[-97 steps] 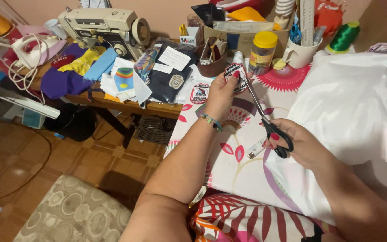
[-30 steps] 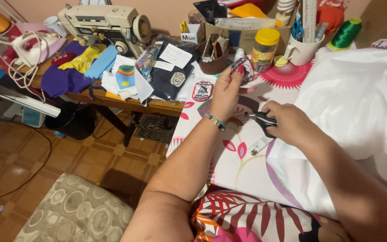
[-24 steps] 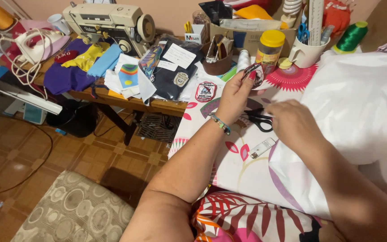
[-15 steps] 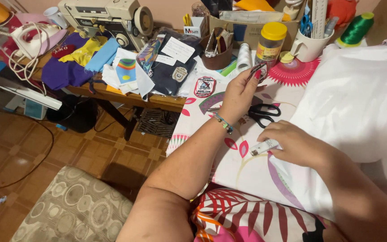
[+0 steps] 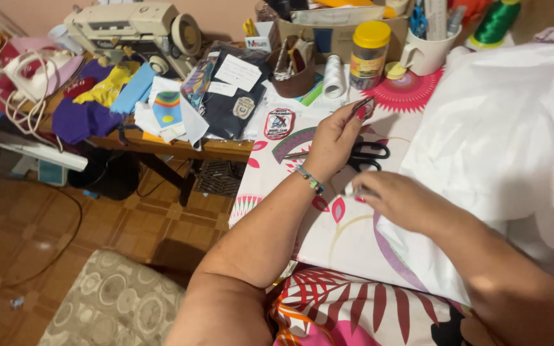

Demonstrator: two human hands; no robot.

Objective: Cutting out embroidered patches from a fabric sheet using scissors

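Cluttered with thread, jars and fabric, the counter (image 5: 354, 243) wears a flowered cloth. Left hand (image 5: 335, 138) is raised, pinching a small patch (image 5: 361, 107) in its fingertips; it looks thin, light and floppy, best held by an edge. Right hand (image 5: 402, 198) pinches a small white piece (image 5: 352, 189) beside black scissors (image 5: 368, 154), near a white garment (image 5: 501, 134).
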